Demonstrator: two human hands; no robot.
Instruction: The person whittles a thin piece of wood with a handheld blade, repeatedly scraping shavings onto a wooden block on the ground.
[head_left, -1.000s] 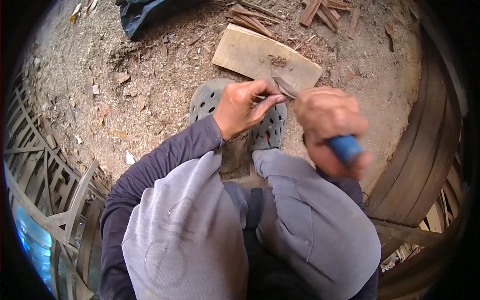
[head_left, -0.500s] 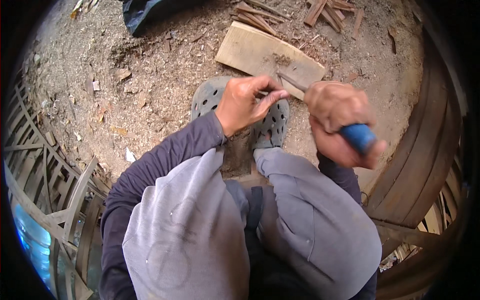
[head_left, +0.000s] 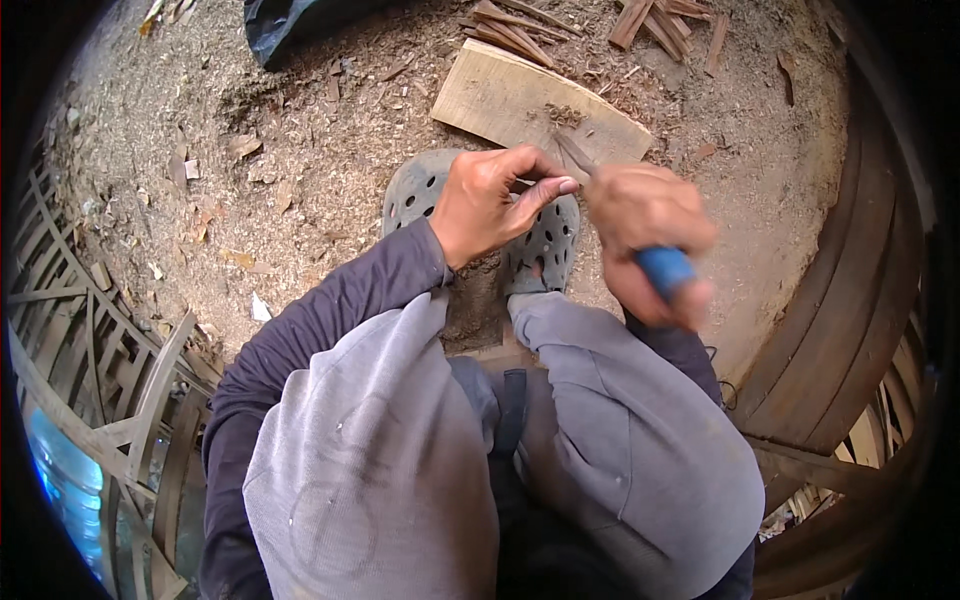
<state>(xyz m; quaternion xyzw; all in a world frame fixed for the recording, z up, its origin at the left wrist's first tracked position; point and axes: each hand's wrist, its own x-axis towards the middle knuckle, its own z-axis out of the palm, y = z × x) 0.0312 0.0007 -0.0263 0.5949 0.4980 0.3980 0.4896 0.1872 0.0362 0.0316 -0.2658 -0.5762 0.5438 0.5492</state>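
Note:
My right hand [head_left: 652, 215] is wrapped round a tool with a blue handle [head_left: 664, 270]. Its narrow, dark metal blade [head_left: 574, 153] sticks out past my fist over the board; whether it is a knife or another hand tool, I cannot tell. Close beside it, my left hand [head_left: 495, 200] holds thumb and forefinger pinched together, and anything between them is too small to make out. Below both hands lies a pale wooden board [head_left: 500, 95] on the ground, with a little heap of shavings [head_left: 565, 116] on it.
Grey perforated clogs [head_left: 545, 245] on my feet stand just under my hands. Dark wood sticks [head_left: 655, 25] lie beyond the board, near a black plastic sheet [head_left: 300, 30]. Curved dark planks [head_left: 830, 320] rise at right; wooden slats [head_left: 90, 330] stand at left.
My right hand has shifted left with the blue-handled tool, bringing it nearer my left hand. The left hand has hardly moved, and the board lies as before.

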